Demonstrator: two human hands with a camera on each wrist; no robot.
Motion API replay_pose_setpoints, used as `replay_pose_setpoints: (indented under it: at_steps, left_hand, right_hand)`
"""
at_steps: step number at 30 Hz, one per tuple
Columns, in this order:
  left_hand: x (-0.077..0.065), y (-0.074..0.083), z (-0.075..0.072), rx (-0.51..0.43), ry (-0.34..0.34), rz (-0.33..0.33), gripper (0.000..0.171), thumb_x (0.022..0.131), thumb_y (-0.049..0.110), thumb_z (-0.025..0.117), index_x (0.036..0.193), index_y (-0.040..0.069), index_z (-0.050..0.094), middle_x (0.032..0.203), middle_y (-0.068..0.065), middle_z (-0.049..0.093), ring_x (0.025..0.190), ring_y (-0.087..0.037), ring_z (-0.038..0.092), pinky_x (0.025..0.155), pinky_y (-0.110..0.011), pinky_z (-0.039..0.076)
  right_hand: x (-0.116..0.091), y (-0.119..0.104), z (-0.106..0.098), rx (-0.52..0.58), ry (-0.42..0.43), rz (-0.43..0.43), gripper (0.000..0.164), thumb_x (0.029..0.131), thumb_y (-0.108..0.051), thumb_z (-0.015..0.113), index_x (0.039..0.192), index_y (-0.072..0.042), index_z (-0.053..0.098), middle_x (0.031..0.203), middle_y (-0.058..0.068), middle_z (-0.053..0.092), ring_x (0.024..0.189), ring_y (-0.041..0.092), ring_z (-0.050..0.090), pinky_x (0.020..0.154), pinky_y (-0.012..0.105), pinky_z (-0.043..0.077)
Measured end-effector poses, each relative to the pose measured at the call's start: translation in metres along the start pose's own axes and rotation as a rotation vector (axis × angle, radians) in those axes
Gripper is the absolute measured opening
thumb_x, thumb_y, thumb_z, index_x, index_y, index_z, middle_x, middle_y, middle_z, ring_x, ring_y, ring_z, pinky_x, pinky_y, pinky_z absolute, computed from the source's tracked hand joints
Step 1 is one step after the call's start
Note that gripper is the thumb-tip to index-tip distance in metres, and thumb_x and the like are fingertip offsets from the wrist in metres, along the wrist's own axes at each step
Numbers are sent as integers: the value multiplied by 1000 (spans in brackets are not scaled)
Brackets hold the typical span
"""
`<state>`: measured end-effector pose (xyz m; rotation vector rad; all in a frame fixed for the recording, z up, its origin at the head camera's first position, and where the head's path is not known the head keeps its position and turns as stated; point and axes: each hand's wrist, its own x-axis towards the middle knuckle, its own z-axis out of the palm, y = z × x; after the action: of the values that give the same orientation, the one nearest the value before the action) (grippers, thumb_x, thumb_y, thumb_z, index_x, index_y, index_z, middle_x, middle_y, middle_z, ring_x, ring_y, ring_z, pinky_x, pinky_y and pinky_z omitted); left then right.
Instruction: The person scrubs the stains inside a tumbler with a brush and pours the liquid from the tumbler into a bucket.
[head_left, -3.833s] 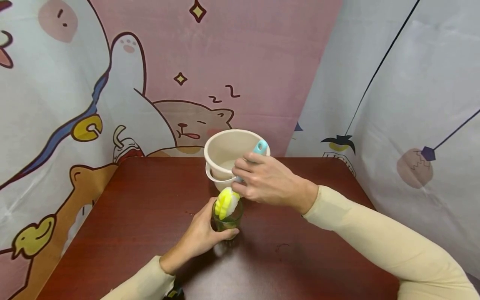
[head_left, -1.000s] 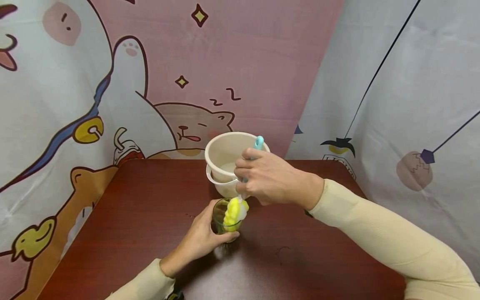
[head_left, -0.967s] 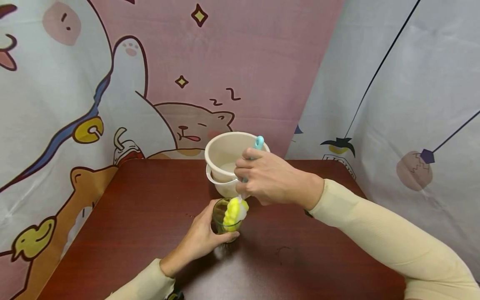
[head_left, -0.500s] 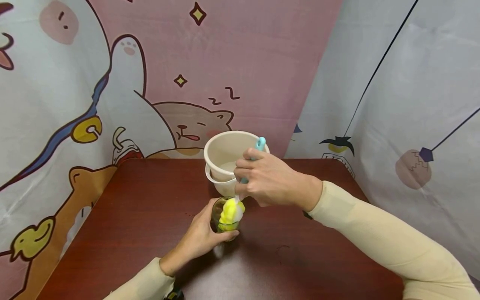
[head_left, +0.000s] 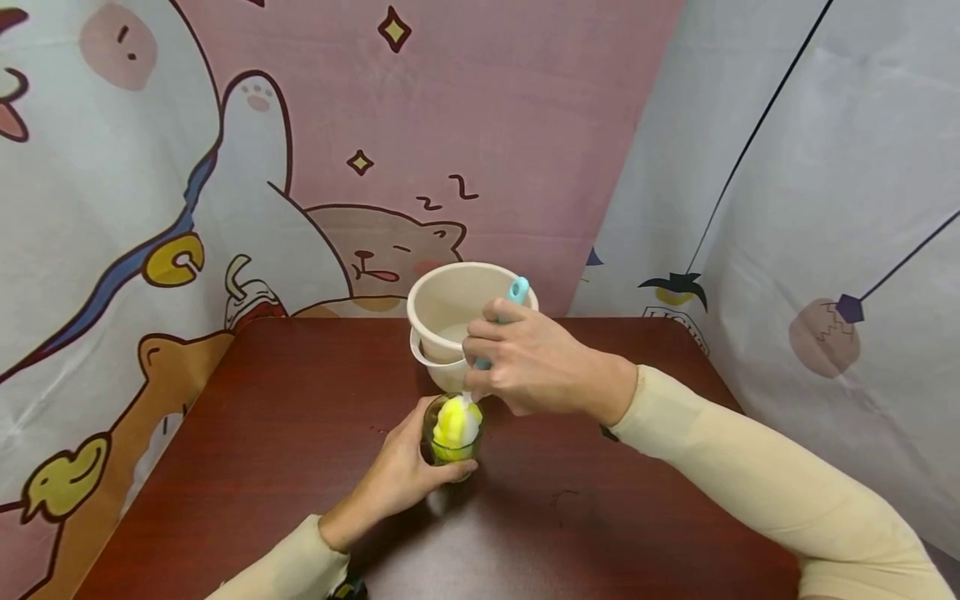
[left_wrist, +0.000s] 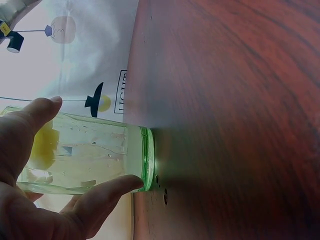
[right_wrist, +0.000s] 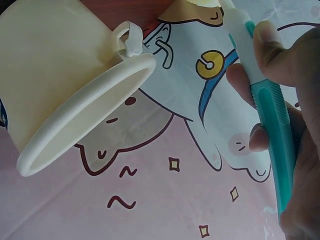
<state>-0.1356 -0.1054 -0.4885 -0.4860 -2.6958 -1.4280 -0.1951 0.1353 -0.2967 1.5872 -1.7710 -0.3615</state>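
My left hand (head_left: 405, 468) grips a green-tinted drinking glass (left_wrist: 100, 152), fingers on one side and thumb on the other. In the left wrist view its thick base is right at the tabletop, and a yellow patch shows through the wall near the mouth. My right hand (head_left: 536, 360) holds a sponge cup brush by its teal and white handle (right_wrist: 270, 107). The brush's yellow and white sponge head (head_left: 456, 423) sits in the mouth of the glass, its upper part above the rim. In the head view, the right fingers cover the handle's middle.
A cream bucket (head_left: 442, 304) with a white carrying handle stands on the dark red wooden table (head_left: 315, 400), just behind both hands. Small drops (left_wrist: 166, 196) lie on the wood near the glass base. A cartoon-printed cloth (head_left: 525, 125) hangs behind and at the sides.
The sponge head was higher over the glass at first, then leaned to the right side of the mouth; now it has shifted left and sits lower. The left hand stays put.
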Motion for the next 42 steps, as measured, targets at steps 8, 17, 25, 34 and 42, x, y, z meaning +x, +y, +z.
replay_pose_setpoints:
  at_steps: [8, 17, 25, 34, 42]
  left_hand:
    - [0, 0, 1, -2, 12, -4, 95, 81, 40, 110, 158, 30, 56, 141, 9, 75, 125, -13, 73, 111, -41, 61]
    - [0, 0, 1, 1, 16, -9, 94, 81, 39, 110, 158, 27, 57, 139, 8, 76, 122, -13, 73, 109, -40, 61]
    - [0, 0, 2, -1, 13, -5, 94, 82, 38, 110, 158, 27, 56, 137, 8, 75, 121, -12, 72, 108, -38, 61]
    - [0, 1, 0, 14, 11, -4, 92, 82, 38, 109, 156, 25, 56, 133, 8, 75, 120, -13, 72, 107, -38, 61]
    - [-1, 1, 0, 18, 13, 1, 91, 82, 39, 109, 155, 25, 57, 130, 8, 75, 117, -13, 72, 103, -36, 61]
  right_hand:
    - [1, -3, 1, -9, 7, 17, 16, 92, -39, 93, 94, -31, 80, 95, -3, 74, 97, 20, 64, 104, 40, 49]
    - [2, -6, 4, -37, 12, 28, 11, 89, -28, 91, 92, -30, 80, 97, -3, 75, 99, 21, 64, 105, 41, 49]
    - [4, -8, 6, -62, 21, 23, 13, 91, -16, 84, 90, -27, 76, 97, -2, 73, 101, 20, 64, 105, 40, 48]
    - [7, -9, 6, -160, 21, -21, 20, 98, -13, 79, 84, -24, 70, 92, -2, 70, 101, 20, 65, 103, 37, 47]
    - [14, -7, 4, -241, 8, -75, 27, 105, -12, 75, 81, -22, 68, 87, -1, 68, 96, 20, 60, 101, 35, 43]
